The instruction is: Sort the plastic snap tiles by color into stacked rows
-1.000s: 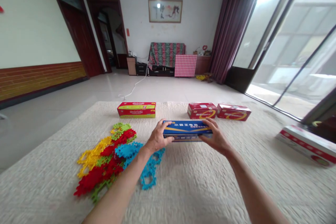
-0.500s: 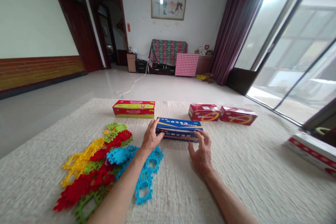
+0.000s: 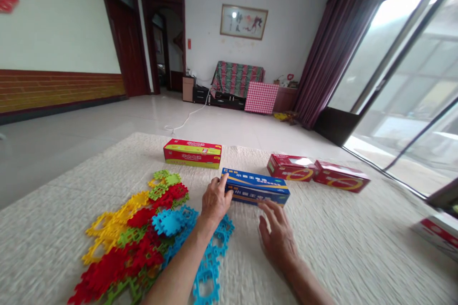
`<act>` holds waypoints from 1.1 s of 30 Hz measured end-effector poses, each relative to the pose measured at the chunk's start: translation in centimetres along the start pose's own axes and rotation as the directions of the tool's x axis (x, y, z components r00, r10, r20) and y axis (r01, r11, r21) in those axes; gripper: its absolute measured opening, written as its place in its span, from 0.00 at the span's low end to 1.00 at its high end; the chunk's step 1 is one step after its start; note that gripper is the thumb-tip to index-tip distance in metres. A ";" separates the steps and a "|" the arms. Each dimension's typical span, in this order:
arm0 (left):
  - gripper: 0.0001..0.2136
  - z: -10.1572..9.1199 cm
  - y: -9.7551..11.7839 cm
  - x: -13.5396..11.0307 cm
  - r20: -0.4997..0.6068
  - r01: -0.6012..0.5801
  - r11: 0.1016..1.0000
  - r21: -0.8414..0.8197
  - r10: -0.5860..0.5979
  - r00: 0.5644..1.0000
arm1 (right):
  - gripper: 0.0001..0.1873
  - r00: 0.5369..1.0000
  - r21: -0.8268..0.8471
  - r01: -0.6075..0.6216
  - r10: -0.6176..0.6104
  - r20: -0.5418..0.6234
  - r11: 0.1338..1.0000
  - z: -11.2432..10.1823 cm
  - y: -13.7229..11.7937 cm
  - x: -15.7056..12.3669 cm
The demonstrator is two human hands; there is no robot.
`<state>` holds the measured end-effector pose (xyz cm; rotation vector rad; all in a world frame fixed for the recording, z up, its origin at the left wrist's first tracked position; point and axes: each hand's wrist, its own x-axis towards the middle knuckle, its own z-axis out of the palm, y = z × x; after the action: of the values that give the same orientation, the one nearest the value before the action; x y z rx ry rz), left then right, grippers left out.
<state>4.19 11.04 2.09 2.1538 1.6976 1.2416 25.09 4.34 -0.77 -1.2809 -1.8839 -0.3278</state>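
A long blue battery box (image 3: 255, 186) with white lettering and an orange stripe lies on the pale textured cover. At its left end is my left hand (image 3: 216, 200), thumb against the front face and fingers around the end and top edge. My right hand (image 3: 281, 236) is just in front of the box's right half. Its fingers are apart and curved, with the tips near the lower front edge; whether they touch it I cannot tell. Left of my left forearm, a loose pile of gear-edged plastic pieces spreads out: yellow (image 3: 114, 221), red (image 3: 110, 269), green (image 3: 130, 236) and blue (image 3: 168, 221).
Behind the blue box stand a red and yellow-green box (image 3: 192, 154) at left and two dark red boxes (image 3: 291, 167) (image 3: 341, 176) at right. A white and red carton (image 3: 438, 233) lies at the far right edge. A white cord (image 3: 189, 114) crosses the tiled floor beyond.
The view has shifted, so everything sits lower and further right. My right hand has drawn back from the box's right front towards me. My left hand stays at its left end.
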 end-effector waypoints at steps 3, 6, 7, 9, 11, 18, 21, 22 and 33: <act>0.25 0.1 -0.2 0.2 0.018 -0.008 0.999 -0.035 0.008 1.000 | 0.29 0.980 0.043 0.035 -0.043 0.194 0.998 0.8 -0.3 0.5; 0.28 0.4 -0.6 0.4 0.066 -0.046 0.995 -0.093 0.052 0.996 | 0.32 0.957 0.087 0.023 -0.047 0.285 0.996 1.9 -0.2 1.4; 0.30 0.5 -0.8 0.4 0.077 -0.060 0.992 -0.114 0.069 0.995 | 0.33 0.957 0.094 0.014 -0.040 0.287 0.995 2.3 -0.1 1.8; 0.32 0.8 -1.0 0.5 0.081 -0.082 0.985 -0.151 0.095 0.992 | 0.35 0.968 0.104 -0.017 -0.010 0.250 0.994 3.3 0.2 2.4; 0.34 1.0 -1.2 0.4 0.071 -0.090 0.981 -0.173 0.104 0.992 | 0.35 0.980 0.128 -0.053 0.027 0.195 0.990 4.5 0.4 3.0; 0.34 0.9 -1.7 0.5 0.004 -0.044 0.990 -0.138 0.045 0.999 | 0.33 0.997 -0.018 -0.073 0.073 0.010 0.997 6.3 1.0 5.3; 0.31 0.6 -1.9 0.7 -0.021 -0.011 0.993 -0.120 0.009 1.000 | 0.26 0.999 -0.173 -0.013 0.004 -0.050 0.985 6.2 1.1 6.3; 0.30 0.5 -2.0 0.8 -0.028 0.000 0.992 -0.123 -0.004 1.000 | 0.25 0.998 -0.190 -0.006 -0.006 -0.065 0.982 6.3 1.2 6.6; 0.24 -0.5 -2.7 1.5 -0.060 0.046 0.993 -0.110 -0.052 0.997 | 0.24 0.997 -0.118 -0.046 0.038 -0.064 0.992 9.1 1.7 9.2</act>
<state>1.88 13.09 1.63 2.0198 1.6546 1.3685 20.87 16.66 -0.09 -1.3722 -1.8053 -0.4587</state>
